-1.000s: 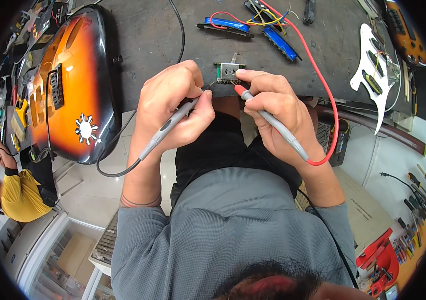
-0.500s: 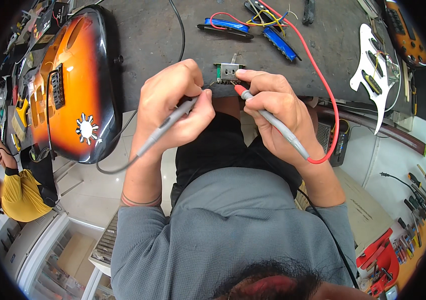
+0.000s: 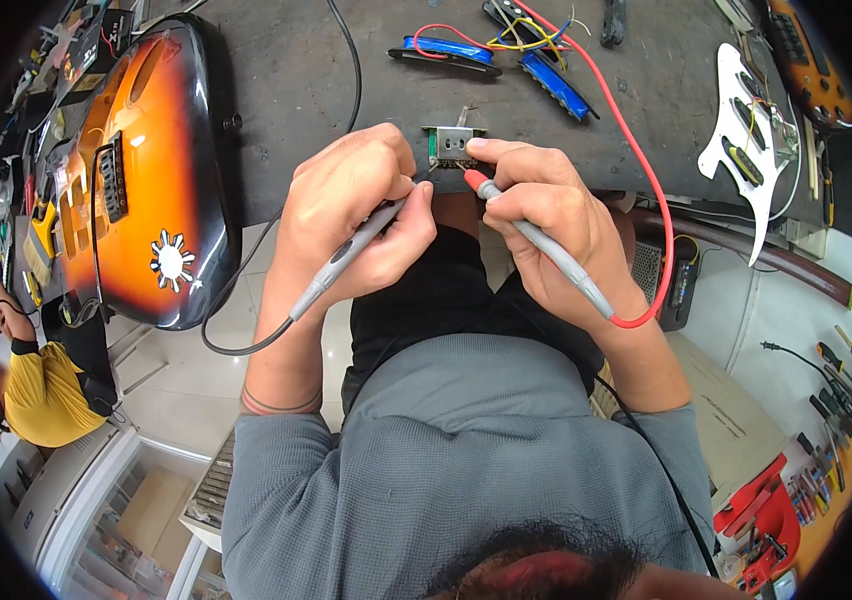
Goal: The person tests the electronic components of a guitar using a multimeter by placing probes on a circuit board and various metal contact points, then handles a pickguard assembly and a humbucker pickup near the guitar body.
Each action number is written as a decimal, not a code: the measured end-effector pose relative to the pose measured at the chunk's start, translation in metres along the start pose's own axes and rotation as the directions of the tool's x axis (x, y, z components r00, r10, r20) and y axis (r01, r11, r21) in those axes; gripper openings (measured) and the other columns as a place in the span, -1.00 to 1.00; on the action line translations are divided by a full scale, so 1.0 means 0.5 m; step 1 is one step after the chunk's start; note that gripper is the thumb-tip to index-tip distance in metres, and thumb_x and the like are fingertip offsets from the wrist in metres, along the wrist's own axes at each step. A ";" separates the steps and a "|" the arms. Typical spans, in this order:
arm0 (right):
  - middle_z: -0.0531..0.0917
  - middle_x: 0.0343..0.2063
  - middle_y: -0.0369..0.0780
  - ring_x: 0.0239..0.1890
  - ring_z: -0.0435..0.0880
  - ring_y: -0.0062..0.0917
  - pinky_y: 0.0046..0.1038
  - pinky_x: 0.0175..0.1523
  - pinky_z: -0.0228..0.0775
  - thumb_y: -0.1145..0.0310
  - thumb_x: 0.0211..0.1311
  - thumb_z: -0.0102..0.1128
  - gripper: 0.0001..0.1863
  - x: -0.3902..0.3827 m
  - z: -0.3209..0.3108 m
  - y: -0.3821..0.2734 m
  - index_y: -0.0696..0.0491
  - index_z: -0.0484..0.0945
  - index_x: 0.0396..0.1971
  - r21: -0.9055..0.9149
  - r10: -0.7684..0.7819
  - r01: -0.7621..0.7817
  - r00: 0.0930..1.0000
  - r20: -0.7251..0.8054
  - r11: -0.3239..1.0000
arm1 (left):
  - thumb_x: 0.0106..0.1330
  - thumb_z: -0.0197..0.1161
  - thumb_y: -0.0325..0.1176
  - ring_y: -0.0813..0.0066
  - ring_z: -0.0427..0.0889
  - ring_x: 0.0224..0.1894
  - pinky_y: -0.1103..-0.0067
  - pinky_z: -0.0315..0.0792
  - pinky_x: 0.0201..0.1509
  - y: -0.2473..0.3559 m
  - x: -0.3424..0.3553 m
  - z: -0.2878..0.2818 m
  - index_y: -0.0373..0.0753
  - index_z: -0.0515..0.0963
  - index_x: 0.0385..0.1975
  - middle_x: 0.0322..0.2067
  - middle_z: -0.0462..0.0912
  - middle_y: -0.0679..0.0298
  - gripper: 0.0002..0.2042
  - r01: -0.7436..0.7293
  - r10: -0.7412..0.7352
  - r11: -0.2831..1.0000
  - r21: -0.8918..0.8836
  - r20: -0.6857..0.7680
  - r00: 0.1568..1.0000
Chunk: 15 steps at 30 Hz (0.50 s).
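Observation:
A small metal switch with a green board (image 3: 454, 143) sits at the near edge of the dark bench (image 3: 286, 90). My left hand (image 3: 354, 205) grips a grey test probe (image 3: 338, 268) on a black lead, its tip close to the switch's lower left. My right hand (image 3: 556, 220) holds a grey probe with a red tip (image 3: 478, 182) on a red lead, pointed at the switch's lower terminals, while a fingertip rests on the switch's right side. Whether either probe tip makes contact, I cannot tell.
A sunburst guitar body (image 3: 146, 180) lies at left. Blue pickups with wires (image 3: 556, 85) lie behind the switch. A white pickguard (image 3: 746, 130) and another guitar (image 3: 806, 60) are at right, above hand tools (image 3: 826, 400). A person in yellow (image 3: 41, 390) is at lower left.
My left hand and its probe have shifted slightly right. My right hand and the switch sit marginally further left in view, as do the bench items.

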State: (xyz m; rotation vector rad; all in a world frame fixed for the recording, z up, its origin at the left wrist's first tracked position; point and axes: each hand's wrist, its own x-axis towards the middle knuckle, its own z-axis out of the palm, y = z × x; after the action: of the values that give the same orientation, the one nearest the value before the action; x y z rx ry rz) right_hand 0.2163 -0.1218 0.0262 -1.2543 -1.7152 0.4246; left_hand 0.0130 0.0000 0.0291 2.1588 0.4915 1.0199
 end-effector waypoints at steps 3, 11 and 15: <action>0.69 -0.09 -0.13 0.23 0.81 -0.07 -0.17 0.12 0.74 0.59 0.46 0.42 -0.71 -0.001 -0.001 0.002 0.01 0.49 -0.02 -0.012 -0.003 0.003 1.000 0.006 1.000 | 0.03 0.46 -0.69 0.19 0.53 -0.51 0.43 0.44 -0.40 0.001 0.002 -0.002 -0.29 0.40 -0.47 -0.49 0.51 0.16 -0.71 -0.021 0.021 1.000 0.018 0.011 1.000; 0.68 -0.08 -0.13 0.22 0.81 -0.06 -0.17 0.12 0.74 0.59 0.48 0.42 -0.72 0.001 -0.001 0.004 0.01 0.49 -0.01 -0.005 -0.033 0.033 0.999 -0.009 0.999 | 0.39 0.40 -0.61 0.26 0.71 -0.14 0.45 0.62 0.01 -0.022 0.053 -0.021 -0.27 0.68 -0.05 -0.03 0.84 0.13 -0.80 0.029 -0.027 0.998 -0.054 0.037 0.999; 0.74 -0.01 0.02 0.09 0.83 -0.09 -0.25 0.05 0.76 0.66 0.25 0.49 -0.56 0.001 0.003 0.013 0.07 0.47 0.02 -0.033 -0.099 0.098 0.994 -0.038 0.995 | 0.27 0.38 -0.63 0.33 0.69 -0.06 0.50 0.60 0.06 -0.015 0.074 -0.022 -0.22 0.72 -0.06 0.13 0.87 0.23 -0.73 -0.082 0.052 0.991 0.105 0.266 0.963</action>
State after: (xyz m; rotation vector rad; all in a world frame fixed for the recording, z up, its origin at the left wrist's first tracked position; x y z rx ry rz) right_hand 0.2187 -0.1181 0.0212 -1.1868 -1.7476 0.3138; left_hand 0.0271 0.0317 0.0480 2.3846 0.3606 0.7391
